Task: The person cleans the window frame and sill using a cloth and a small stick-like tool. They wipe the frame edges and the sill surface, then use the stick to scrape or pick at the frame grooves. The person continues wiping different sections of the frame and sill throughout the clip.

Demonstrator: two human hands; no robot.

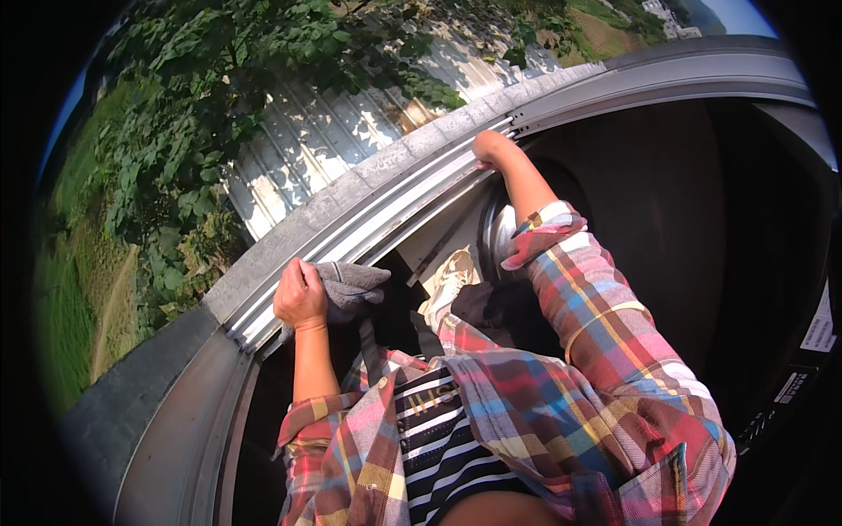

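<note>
My left hand (300, 296) is closed around a grey cloth (352, 286) at the left end of a metal sliding-window track (395, 227). The cloth bunches out to the right of my fist and covers part of the inner rail. Farther along the same track, my right hand (490, 148) has its fingers curled over the rail, close to an upright frame part (559, 108). Its fingertips are mostly hidden. Parallel metal grooves run between the two hands, bright with sunlight.
Beyond the track lies a concrete ledge (421, 141), then a corrugated metal roof (309, 171) partly under leafy vines (177, 118). Below me are a light-coloured shoe (454, 279) and a round, shiny-rimmed object (503, 237). A dark surface (658, 184) stands at right.
</note>
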